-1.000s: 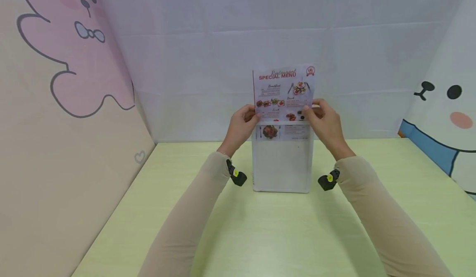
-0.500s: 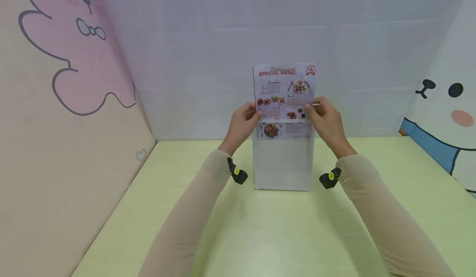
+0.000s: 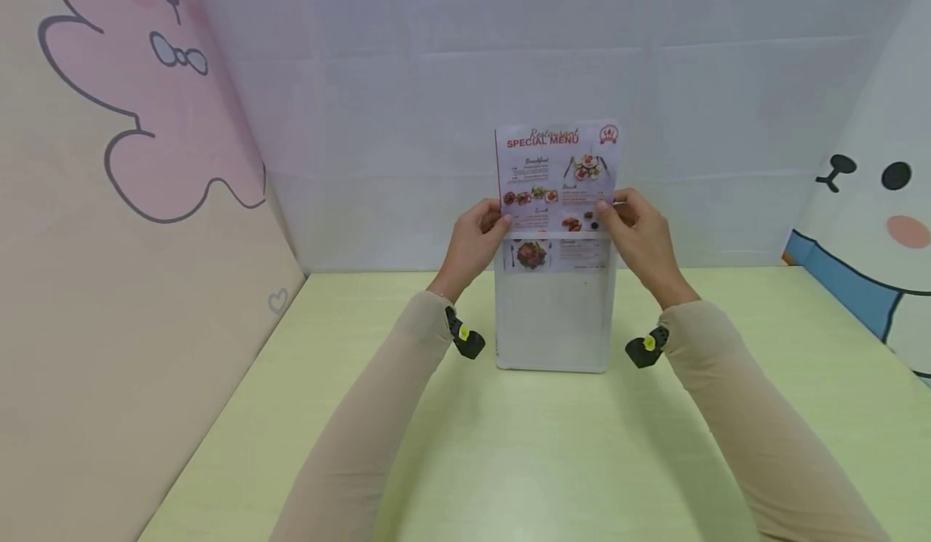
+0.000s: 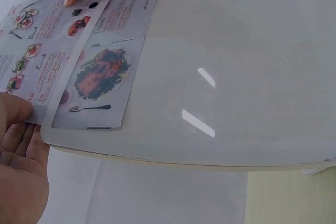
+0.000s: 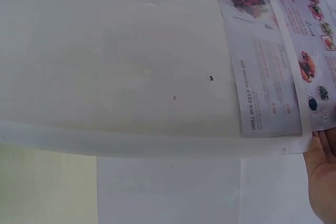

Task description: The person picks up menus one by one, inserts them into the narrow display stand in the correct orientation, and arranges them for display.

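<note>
A printed restaurant menu sheet (image 3: 556, 178) stands upright with its lower part inside a clear-fronted white holder (image 3: 554, 324). Its dinner section (image 4: 102, 72) shows through the holder's front, below the top rim, while the larger upper part sticks out above. My left hand (image 3: 474, 243) pinches the sheet's left edge just over the rim, thumb in front. At the right edge my right hand (image 3: 642, 239) pinches it the same way. In the right wrist view the sheet's bottom edge lies across the holder (image 5: 131, 66), whose lower area has no paper behind the front.
The holder stands on a pale yellow-green table (image 3: 538, 461) near the back. Behind it hangs a white cloth wall (image 3: 407, 122). Side panels carry a pink cartoon figure (image 3: 94, 98) on the left and a white cartoon bear (image 3: 880, 227) on the right.
The view has shifted slightly, so everything sits a little higher in the picture. Both hands keep their pinch, and the menu's depth in the holder looks much the same.
</note>
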Available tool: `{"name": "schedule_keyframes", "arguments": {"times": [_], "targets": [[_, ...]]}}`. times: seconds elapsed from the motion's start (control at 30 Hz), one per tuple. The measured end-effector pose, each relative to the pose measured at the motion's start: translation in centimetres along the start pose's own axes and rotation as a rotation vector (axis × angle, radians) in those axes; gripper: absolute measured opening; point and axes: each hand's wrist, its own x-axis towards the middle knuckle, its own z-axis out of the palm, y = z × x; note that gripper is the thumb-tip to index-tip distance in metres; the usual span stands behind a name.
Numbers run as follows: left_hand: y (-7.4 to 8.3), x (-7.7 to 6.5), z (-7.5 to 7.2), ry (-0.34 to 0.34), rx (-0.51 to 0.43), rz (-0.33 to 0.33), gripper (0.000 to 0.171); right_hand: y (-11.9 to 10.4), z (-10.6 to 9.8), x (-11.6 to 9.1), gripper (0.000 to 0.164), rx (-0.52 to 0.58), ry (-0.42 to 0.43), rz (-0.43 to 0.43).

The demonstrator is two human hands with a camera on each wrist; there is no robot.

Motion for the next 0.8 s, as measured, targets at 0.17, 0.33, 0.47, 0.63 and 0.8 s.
{"name": "schedule_keyframes", "arguments": {"times": [0.17,0.33,0.47,0.63,0.8], "targets": [[0.06,0.02,0.05,0.001,-0.001,0.006,0.019,0.08,-0.15,0.12,0.040,-0.013,-0.001,-0.016],[0.12,0.07,0.07,0.004,-0.004,0.006,0.019,0.11,-0.21,0.21,0.037,-0.024,-0.001,-0.020],[0.12,0.10,0.07,0.004,-0.011,-0.003,0.020,0.11,-0.24,0.16,0.037,-0.024,-0.006,-0.020],[0.09,0.08,0.09,-0.002,-0.020,-0.021,0.021,0.12,-0.26,0.07,0.037,-0.027,-0.012,-0.013],[0.09,0.04,0.12,0.001,-0.027,-0.028,0.022,0.12,-0.23,0.09,0.035,-0.042,-0.003,-0.015]]}}
